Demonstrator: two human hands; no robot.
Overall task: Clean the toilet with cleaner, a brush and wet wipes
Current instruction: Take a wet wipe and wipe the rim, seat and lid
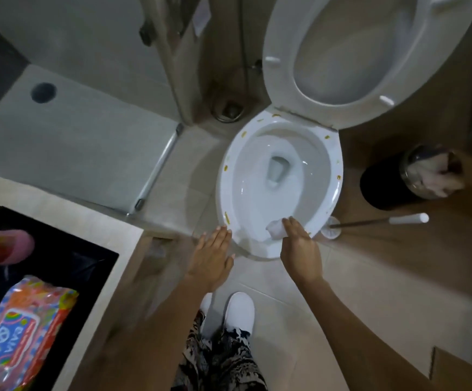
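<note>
Tiled floor [285, 306], brush [378, 221] lying crosswise, right hand [299, 249] pinching wipe [276, 229], left hand [212, 252] spread empty

tight floor around the toilet bowl [281, 176], open mainly at 6 o'clock

the raised seat [342, 52] blocks the bowl's 12 o'clock side; the bin [392, 182] stands near at 3 o'clock, and the brush [375, 221] lies on the floor at 4 o'clock, its head just beside the rim. the shower frame [158, 162] closes off 9 o'clock and the counter [68, 215] fills 8 o'clock. bare tile [356, 283] lies free from 5 to 6 o'clock beside the white shoes [239, 309].
</note>
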